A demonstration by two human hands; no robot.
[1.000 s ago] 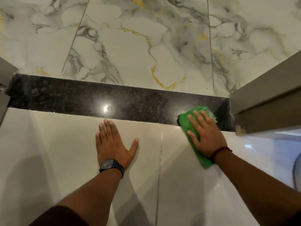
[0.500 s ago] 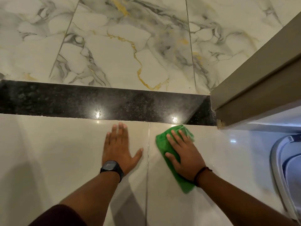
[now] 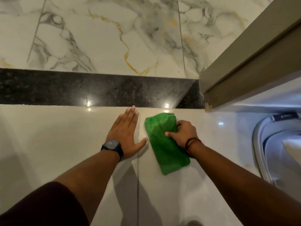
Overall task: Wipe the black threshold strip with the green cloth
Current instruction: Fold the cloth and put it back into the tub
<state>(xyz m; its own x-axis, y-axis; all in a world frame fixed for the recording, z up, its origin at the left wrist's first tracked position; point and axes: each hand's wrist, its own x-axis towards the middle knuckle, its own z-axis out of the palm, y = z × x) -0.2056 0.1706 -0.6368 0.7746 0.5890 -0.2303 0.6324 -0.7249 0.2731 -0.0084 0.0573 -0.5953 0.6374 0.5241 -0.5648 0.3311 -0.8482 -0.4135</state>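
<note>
The left hand (image 3: pixel 126 136) lies flat, fingers spread, on the pale floor tile (image 3: pixel 48 144). Just at its three o'clock the right hand (image 3: pixel 183 134) is clenched on the green cloth (image 3: pixel 164 144), which lies on the tile. Beyond, at twelve o'clock, runs the black threshold strip (image 3: pixel 81 88), apart from the cloth.
</note>
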